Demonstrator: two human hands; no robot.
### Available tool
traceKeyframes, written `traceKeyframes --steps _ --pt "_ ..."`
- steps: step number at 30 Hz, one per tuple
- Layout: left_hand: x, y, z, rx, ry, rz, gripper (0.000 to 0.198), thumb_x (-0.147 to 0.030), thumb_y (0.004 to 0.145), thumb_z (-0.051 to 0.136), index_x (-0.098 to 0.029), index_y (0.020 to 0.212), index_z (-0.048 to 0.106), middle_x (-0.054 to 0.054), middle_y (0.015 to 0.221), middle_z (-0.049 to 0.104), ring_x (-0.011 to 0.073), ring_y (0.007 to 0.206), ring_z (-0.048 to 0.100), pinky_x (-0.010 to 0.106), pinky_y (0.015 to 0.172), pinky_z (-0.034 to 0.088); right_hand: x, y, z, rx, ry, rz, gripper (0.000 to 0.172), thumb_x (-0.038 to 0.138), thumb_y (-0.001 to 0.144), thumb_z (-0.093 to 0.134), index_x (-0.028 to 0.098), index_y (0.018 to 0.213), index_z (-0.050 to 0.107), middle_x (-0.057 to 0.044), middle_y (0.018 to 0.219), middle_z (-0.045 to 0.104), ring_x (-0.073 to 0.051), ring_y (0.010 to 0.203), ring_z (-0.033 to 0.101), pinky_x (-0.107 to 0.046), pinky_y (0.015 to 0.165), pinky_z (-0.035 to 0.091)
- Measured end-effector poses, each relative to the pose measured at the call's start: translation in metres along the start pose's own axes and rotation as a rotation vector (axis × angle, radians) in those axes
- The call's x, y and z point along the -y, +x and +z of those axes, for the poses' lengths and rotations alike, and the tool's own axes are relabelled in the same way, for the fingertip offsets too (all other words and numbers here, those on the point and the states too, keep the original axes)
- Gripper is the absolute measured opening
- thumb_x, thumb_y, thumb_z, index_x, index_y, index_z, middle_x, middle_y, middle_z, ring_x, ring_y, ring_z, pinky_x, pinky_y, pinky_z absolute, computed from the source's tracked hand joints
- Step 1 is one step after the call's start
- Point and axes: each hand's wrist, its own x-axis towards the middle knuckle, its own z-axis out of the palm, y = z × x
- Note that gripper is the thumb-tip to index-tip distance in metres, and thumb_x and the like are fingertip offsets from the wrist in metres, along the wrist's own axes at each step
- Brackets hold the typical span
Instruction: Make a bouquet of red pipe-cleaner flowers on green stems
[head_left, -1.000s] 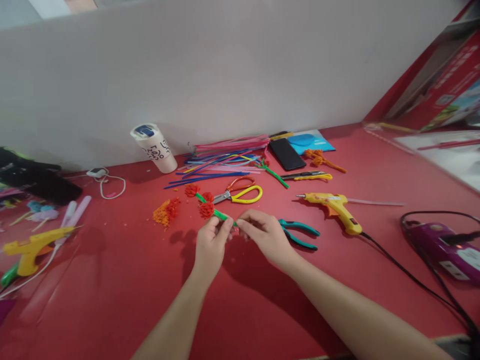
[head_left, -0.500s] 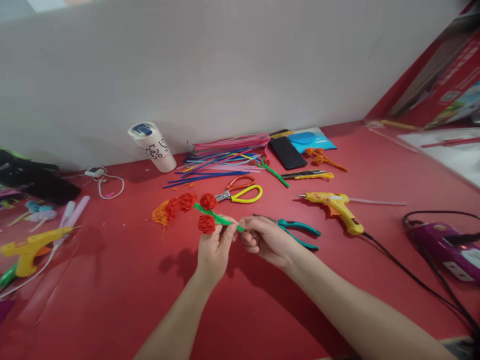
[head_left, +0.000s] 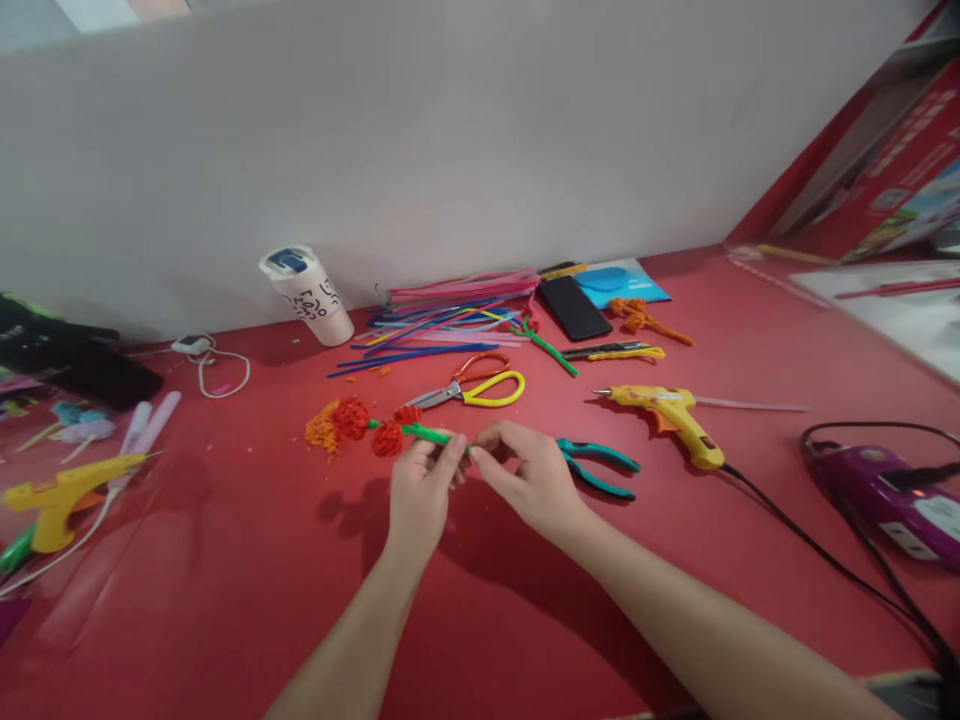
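Between my hands is a pipe-cleaner flower stem (head_left: 429,434), green, with three fluffy red heads at its left end. My left hand (head_left: 421,490) is closed round the green stem just below the heads. Thumb and fingers of my right hand (head_left: 529,475) pinch the stem's lower right end. Behind the stem lie scissors (head_left: 491,388) with one red and one yellow handle. Pliers with teal handles (head_left: 600,457) rest by my right hand, their jaws hidden behind it. Orange fluff clippings (head_left: 322,428) lie beside the red heads.
Pipe cleaners (head_left: 457,300) in several colours lie along the wall, beside a white tumbler (head_left: 309,295) and a phone (head_left: 575,308). On the right are a yellow glue gun (head_left: 667,410) and a purple power strip (head_left: 885,490). Another yellow glue gun (head_left: 60,500) lies left.
The flower stem has turned in my hands, its red heads now lower and further left. My right hand has rolled, with its thumb now along the stem's end.
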Motion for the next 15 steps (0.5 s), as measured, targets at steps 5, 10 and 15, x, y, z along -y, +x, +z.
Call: traceKeyframes --steps 5,10,15 --pt "-0.0031 -0.0021 -0.0009 0.0 0.097 0.083 0.022 -0.037 0.079 0.054 -0.016 0.075 0.058 -0.002 0.062 0.056 0.0083 0.051 0.05 0.019 0.051 0.04 0.001 0.0063 -0.0004 0.115 0.568 0.423 0.018 0.03 0.075 0.055 0.017 0.064 0.054 0.003 0.051 0.054 -0.009 0.045 0.05 -0.023 0.048 0.045" --pt "-0.0029 -0.0026 -0.0025 0.066 0.208 0.198 0.021 -0.033 0.083 0.05 -0.017 0.07 0.056 -0.002 0.065 0.055 0.0083 0.053 0.05 0.02 0.054 0.041 -0.0002 0.0055 0.0017 0.16 0.858 0.646 0.014 0.028 0.067 0.059 0.016 0.062 0.053 0.005 0.046 0.052 -0.006 0.036 0.043 -0.02 0.038 0.039" --pt "-0.0009 -0.002 -0.0007 -0.035 0.209 0.114 0.022 -0.037 0.078 0.056 -0.017 0.069 0.057 -0.002 0.061 0.057 0.0092 0.054 0.051 0.021 0.055 0.041 -0.0008 0.0016 0.0042 0.081 0.623 0.486 0.013 0.028 0.073 0.052 0.018 0.065 0.05 0.004 0.05 0.05 -0.008 0.042 0.044 -0.022 0.043 0.04"
